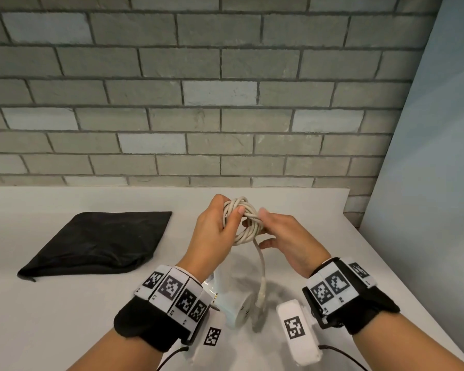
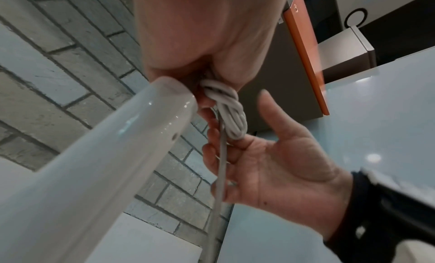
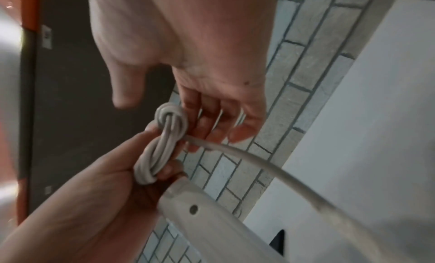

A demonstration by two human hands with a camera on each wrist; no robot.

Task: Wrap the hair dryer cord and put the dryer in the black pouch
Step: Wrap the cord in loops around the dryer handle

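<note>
The left hand grips the coiled cord above the desk, thumb pressed over the loops. The right hand pinches the same bundle from 3 o'clock, its lower fingers loosely spread. One free strand drops toward 6 o'clock to the white hair dryer lying on the desk between the wrists. The black pouch lies flat at 9 o'clock, well apart from the dryer, nearer the left hand, its long axis running toward 7 o'clock. Bagging probably starts leftward.
</note>
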